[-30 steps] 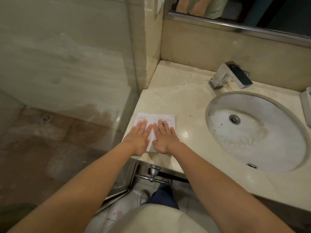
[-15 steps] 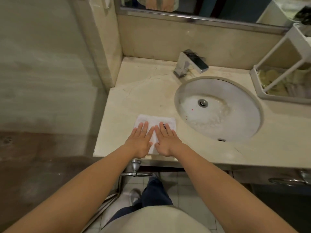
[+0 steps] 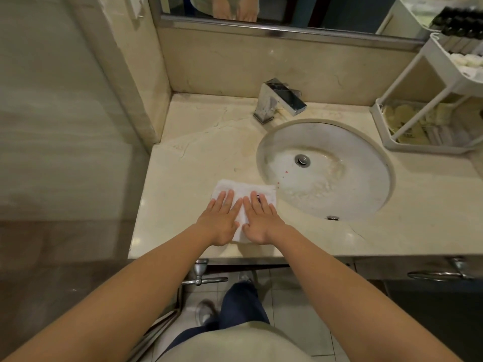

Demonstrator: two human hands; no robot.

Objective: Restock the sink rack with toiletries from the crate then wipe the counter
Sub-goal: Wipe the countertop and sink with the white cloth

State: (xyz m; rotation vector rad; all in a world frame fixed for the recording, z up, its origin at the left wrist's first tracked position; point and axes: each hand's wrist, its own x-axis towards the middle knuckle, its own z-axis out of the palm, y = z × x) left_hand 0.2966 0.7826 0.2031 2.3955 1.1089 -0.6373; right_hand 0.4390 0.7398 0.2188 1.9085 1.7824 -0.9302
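Note:
A white folded cloth [image 3: 241, 189] lies on the beige marble counter [image 3: 198, 158], just left of the sink basin. My left hand [image 3: 220, 220] and my right hand [image 3: 260, 220] lie side by side on it, fingers straight and palms flat, pressing it onto the counter. The cloth's right edge reaches the basin rim. At the far right stands the white two-tier sink rack [image 3: 428, 100], its lower tray holding pale round packets and its upper tray holding white items and dark bottles. No crate is in view.
The round sink basin [image 3: 352, 184] takes up the counter's middle, with a chrome tap [image 3: 277, 100] behind it. A mirror runs along the back wall. A glass shower panel [image 3: 65, 126] borders the counter's left end. Towel bars hang under the front edge.
The view has swung right, bringing the sink rack into sight. Both hands have slid the cloth slightly right along the counter, closer to the basin rim.

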